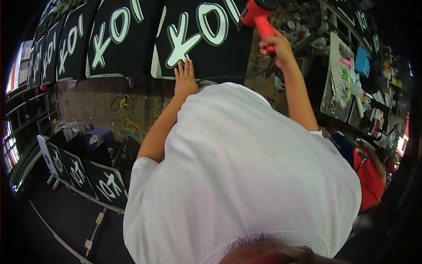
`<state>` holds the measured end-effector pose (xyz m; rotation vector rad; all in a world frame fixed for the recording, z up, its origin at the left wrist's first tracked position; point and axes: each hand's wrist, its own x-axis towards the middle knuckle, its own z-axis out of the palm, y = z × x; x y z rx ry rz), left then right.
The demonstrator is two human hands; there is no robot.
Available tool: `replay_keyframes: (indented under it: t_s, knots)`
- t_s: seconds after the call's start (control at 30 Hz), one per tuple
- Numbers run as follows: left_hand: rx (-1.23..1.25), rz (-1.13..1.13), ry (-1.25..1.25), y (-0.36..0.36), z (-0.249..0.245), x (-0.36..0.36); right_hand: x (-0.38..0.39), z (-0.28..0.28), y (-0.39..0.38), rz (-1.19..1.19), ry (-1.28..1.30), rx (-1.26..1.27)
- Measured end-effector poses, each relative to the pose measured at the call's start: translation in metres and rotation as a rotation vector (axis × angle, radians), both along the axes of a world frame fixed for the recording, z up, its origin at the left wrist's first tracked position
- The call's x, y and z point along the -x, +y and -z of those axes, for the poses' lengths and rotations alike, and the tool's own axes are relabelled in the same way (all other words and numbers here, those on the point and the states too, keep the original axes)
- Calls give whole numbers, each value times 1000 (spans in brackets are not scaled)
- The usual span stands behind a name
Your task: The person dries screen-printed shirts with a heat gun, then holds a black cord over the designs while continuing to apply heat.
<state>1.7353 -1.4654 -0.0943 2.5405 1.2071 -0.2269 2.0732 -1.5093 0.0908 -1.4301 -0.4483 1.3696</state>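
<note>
L hand flat, fingers spread, pressing lower edge of black sign panel w/ white letters, top centre of frame. R hand clenched round handle of red heat gun, upper right, over panel's right edge.

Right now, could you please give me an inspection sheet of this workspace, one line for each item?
Surface: worn brown workbench, largely covered by panels.
Job's things: black sign panel with white letters; red heat gun above its right edge.
Clutter: tool tray at right, crowded with small items.
Hands: left hand flat on the panel's lower edge; right hand closed around the gun's handle.
Cables: black cord along the panel's lower edge; yellow cable loose at left.
Surroundings: row of similar panels; leaning panels below; shelves at far left.
</note>
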Motion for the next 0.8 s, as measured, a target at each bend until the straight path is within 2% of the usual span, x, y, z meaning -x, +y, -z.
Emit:
replay_keyframes:
  t_s: [0.03,0.1,0.23,0.3,0.43,0.53,0.6,0.8]
  knots:
    - [22,-37,0,-2,0,0,3,-1,-3,3,1,3]
    - [45,-69,1,-4,-4,-1,12,-4,-6,-25,-170,11]
    - [48,-64,104,-7,-9,-2,5,-5,-7,-1,2,2]
    - [32,-72,118,-10,-9,-3,6,1,-3,-51,-95,-15]
    - [28,-107,141,-17,-13,-1,5,6,11,-37,-49,-25]
    - [55,-119,163,-18,-17,-1,6,8,26,-109,-157,-30]
    - [70,-125,158,-17,-15,1,5,15,38,-118,-204,-118]
    - [95,-89,166,-14,-20,5,-8,9,72,-156,-176,-152]
